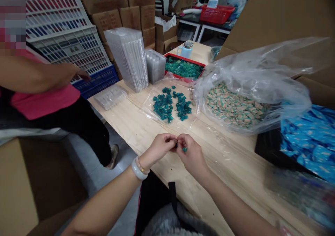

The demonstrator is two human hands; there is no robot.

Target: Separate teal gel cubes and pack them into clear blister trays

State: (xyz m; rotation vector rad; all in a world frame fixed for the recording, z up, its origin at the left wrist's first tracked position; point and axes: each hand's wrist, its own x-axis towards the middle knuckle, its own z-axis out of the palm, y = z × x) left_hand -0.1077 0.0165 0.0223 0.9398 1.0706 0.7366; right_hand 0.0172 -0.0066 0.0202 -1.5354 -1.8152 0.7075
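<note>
My left hand (162, 147) and my right hand (190, 154) meet above the near edge of the table, fingertips pinched together. A tiny dark thing shows between the fingertips, too small to name. Beside it, a small teal piece (184, 149) peeks out among the fingers of my right hand. Just beyond my hands, many small teal squares (162, 105) lie in two loose heaps on a clear plastic sheet (149, 107). To the right, an open clear plastic bag (235, 73) holds a mass of small beige-and-green packets (232, 105).
A tall stack of clear plastic trays (128, 59), a red-rimmed tray (204, 68) of green pieces and a blue mug (186, 50) stand behind. Blue packets (311, 138) fill a black box at right. A person in pink (49, 100) stands at left by an open carton (15, 180).
</note>
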